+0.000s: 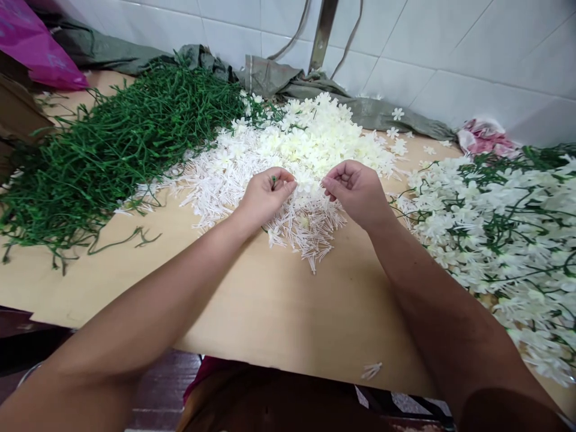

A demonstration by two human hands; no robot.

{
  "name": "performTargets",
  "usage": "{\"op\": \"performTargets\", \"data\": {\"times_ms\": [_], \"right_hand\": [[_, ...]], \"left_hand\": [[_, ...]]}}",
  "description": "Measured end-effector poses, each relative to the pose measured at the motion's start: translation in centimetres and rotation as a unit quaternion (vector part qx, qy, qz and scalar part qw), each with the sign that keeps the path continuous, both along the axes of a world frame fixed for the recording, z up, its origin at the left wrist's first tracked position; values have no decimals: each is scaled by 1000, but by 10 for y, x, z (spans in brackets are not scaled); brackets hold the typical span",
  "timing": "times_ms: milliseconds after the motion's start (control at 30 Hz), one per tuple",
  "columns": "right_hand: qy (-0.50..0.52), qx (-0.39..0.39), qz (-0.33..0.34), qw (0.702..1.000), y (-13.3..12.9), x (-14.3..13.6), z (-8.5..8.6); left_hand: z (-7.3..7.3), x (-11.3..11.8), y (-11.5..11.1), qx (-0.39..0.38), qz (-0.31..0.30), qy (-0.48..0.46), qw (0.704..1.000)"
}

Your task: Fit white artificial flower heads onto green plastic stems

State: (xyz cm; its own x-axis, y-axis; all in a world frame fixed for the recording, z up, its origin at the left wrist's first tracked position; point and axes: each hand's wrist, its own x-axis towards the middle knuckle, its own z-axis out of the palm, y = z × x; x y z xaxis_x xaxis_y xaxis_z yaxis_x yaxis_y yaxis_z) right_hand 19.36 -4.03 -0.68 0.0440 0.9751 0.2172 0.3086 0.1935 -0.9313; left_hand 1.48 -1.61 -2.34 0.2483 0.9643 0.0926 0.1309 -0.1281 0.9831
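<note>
We've got a white tiled wall (450,54) behind, dark metal post (323,36) by it, grey-green cloth (391,117) bunched along there, tan-topped table (279,312), dark reddish-brown floor (157,387) below.

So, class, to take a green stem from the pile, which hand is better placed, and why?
Probably the left hand: the green stems lie on its side, while the right hand is farther off, nearer the flowered stems. Something green shows in the left hand's grasp, though; it may need freeing first.
</note>
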Motion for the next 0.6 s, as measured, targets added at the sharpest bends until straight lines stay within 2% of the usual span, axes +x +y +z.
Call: {"op": "performTargets", "data": {"times_ms": [67,167,300,467,600], "right_hand": [[69,-24,-10,997,1,-2,-3],[162,-60,9,985,1,-9,-9],[238,-70,42,968,-3,-22,-12],[224,-19,38,974,-10,-35,-9],[163,26,14,986,-15,-41,-6]], "left_hand": [[5,0,-3,-63,-21,-62,996],[10,0,-7,-163,-70,-126,976],[13,1,-9,-243,-125,-182,945],[13,1,-9,-320,-187,-208,905],[11,2,-10,-347,-205,-212,890]]}}
